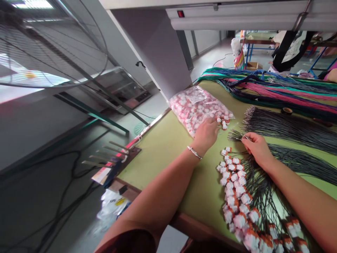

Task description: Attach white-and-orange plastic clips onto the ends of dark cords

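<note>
I have the left hand point(206, 134) at a clear plastic bag point(198, 98) of white-and-orange connectors point(190, 112), mid-frame; its grip I can't tell. The right hand point(257, 147), right of centre, pinches thin black metal-tipped wires point(235, 135). The white-and-orange connector cluster point(233, 188), lower right, looks already wired; bagged connectors and the straight black wire bundle point(286, 127), right, seem left.

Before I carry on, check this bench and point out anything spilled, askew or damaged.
Nothing clearly stands out. At most, a few white-and-orange connectors appear loose at the edge of the plastic bag, beside the left hand, resembling a small spill.
</note>
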### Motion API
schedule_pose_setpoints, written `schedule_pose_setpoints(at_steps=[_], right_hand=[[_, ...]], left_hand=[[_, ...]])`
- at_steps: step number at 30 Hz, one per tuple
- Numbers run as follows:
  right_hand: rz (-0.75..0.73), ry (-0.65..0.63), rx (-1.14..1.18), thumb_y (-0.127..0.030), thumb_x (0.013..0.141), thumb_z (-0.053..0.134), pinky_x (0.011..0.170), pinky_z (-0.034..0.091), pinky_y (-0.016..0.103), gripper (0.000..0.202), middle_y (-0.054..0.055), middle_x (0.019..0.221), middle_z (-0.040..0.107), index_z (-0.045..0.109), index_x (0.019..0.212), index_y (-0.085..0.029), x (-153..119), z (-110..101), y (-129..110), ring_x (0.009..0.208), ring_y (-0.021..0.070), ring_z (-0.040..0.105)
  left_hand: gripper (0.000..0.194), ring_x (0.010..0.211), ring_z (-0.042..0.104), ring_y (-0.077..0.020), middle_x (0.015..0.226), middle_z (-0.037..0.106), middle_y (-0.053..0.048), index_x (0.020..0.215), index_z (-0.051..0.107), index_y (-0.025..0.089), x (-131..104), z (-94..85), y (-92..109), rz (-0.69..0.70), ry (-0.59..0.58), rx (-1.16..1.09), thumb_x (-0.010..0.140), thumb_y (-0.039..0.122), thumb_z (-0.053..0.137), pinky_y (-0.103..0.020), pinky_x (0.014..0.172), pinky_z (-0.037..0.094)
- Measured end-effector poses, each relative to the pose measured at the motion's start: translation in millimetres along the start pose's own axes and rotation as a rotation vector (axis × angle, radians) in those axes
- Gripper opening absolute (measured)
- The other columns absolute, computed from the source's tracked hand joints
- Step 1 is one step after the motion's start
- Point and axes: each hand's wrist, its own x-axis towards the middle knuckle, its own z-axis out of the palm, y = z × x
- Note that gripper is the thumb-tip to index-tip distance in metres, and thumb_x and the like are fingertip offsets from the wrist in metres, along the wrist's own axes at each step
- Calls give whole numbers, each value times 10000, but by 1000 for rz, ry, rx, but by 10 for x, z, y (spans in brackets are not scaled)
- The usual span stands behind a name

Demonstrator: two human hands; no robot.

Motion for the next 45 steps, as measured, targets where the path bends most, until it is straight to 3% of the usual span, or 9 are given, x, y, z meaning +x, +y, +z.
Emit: schedule_pose_setpoints(at_steps=[2,7,11,15,19,23,32,41,45], right_hand=[[-12,15,9,-344,681,606,416,226,243,162,-68,456,409,550,642,-198,1,1,5,419,81,321],[-35,41,12,-339,678,598,419,233,248,152,-67,464,410,534,636,-207,12,3,31,416,85,328],[-66,41,-34,-337,674,595,437,240,246,153,-70,474,380,532,622,-207,3,8,20,429,83,311],[-91,56,-79,-335,659,588,451,248,246,147,-58,497,401,537,619,-204,-21,9,-20,455,88,315],[-115,73,-107,-324,661,570,463,268,248,122,-51,489,409,535,631,-211,-43,9,-51,478,106,346],[-142,92,-133,-310,665,557,475,284,246,111,-39,536,440,530,631,-209,-52,22,-65,499,105,362],[-172,114,-166,-319,661,539,522,317,253,138,-29,552,447,488,593,-209,-39,47,-61,543,113,374],[-219,132,-262,-273,672,524,526,319,258,100,-33,545,459,493,601,-210,-40,43,-15,533,116,388],[-237,130,-343,-248,660,519,529,324,259,53,-31,548,482,505,622,-214,-31,47,21,530,120,408]], left_hand=[[272,1003,554,-250,1026,631,-112,1069,672,172,42,41,81,30,21,-7,910,284,482,-375,887,443],[234,939,583,-254,964,640,-129,1027,666,140,123,201,169,18,-110,63,893,223,493,-374,846,455],[172,897,593,-236,933,652,-106,951,661,148,86,189,144,-31,-49,-94,826,162,543,-367,817,470],[155,807,604,-172,870,678,-60,934,667,164,-47,34,220,-191,30,-653,800,172,590,-342,806,488],[153,723,618,-116,818,689,-44,908,674,138,-177,-40,335,-442,-208,-1414,767,196,669,-293,766,509],[140,722,624,-90,797,694,-41,859,696,114,-192,37,348,-551,-358,-1727,722,128,715,-238,754,500],[189,670,613,-87,756,695,-37,857,713,111,-189,122,310,-518,-451,-1760,690,178,772,-216,678,493],[185,666,615,-85,751,687,-30,842,688,117,-201,108,320,-504,-430,-1744,692,189,770,-229,681,492],[215,601,602,-83,672,665,-4,793,667,119,-208,133,351,-469,-352,-1650,650,207,802,-224,619,484]])
